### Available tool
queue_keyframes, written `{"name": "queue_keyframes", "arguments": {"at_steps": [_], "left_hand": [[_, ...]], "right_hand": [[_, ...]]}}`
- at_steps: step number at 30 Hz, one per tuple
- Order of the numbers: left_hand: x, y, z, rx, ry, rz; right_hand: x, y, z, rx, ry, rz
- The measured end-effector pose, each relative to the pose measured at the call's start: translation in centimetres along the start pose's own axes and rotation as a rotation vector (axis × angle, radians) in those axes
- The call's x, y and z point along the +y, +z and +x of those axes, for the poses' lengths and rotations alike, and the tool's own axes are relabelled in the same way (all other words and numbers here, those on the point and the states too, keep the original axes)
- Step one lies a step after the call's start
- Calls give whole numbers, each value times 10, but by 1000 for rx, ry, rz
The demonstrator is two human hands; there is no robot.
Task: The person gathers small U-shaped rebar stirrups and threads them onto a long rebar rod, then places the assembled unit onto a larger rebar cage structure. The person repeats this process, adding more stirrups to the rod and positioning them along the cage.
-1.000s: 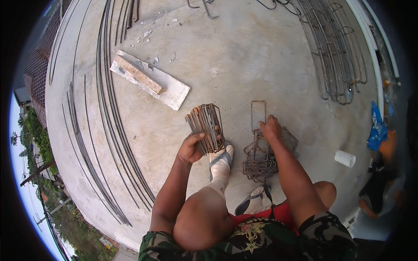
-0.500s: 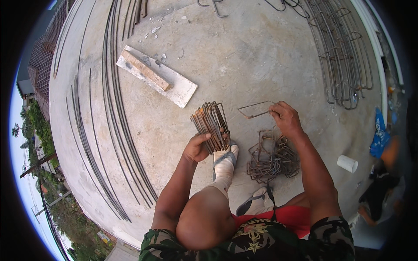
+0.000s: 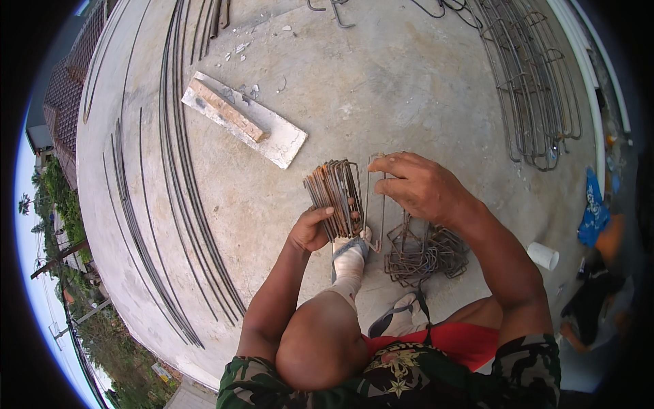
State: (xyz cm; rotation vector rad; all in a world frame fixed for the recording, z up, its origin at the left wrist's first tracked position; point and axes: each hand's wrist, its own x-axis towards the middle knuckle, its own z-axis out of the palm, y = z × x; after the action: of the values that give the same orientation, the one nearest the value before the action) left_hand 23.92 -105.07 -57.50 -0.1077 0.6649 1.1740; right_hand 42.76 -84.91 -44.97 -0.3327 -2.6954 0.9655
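Note:
My left hand is closed around a stack of rusty rectangular rebar stirrups, thumb in front, above my left foot. Just right of that stack, my right hand pinches a single rebar stirrup at its upper end. This stirrup hangs upright, close beside the stack; whether the two touch I cannot tell. Below my right hand, a tangled pile of stirrups lies on the concrete between my feet and the right forearm.
Long steel bars run along the left. Ahead lies a white board with a wooden block on it. A tied rebar cage rests at the far right, with a white plastic cylinder and a blue cloth-like item nearer.
My right hand has moved left toward the stack, turning its stirrup from nearly flat to upright. The left hand and its stack have shifted slightly right.

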Motion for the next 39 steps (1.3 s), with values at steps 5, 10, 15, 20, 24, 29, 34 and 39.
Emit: {"name": "queue_keyframes", "arguments": {"at_steps": [5,10,15,20,24,29,34,39], "left_hand": [[0,-1,-3,-27,-38,-42],[-2,12,-3,-40,-38,-87],[0,23,0,-45,-21,-33],[3,36,0,-26,-24,0],[-8,22,3,22,-74,163],[-9,27,3,-38,-166,75],[-10,32,6,-19,-144,79],[-8,24,8,-13,-210,138]], "right_hand": [[13,22,-10,41,-37,177],[38,49,-24,6,-12,33],[34,60,-36,-20,-17,-181],[-6,78,-33,166,700,730],[-14,96,-27,69,820,980],[-12,104,-31,197,1014,1446],[-10,100,-31,257,1068,1618],[-3,106,-33,255,1031,1739]]}}
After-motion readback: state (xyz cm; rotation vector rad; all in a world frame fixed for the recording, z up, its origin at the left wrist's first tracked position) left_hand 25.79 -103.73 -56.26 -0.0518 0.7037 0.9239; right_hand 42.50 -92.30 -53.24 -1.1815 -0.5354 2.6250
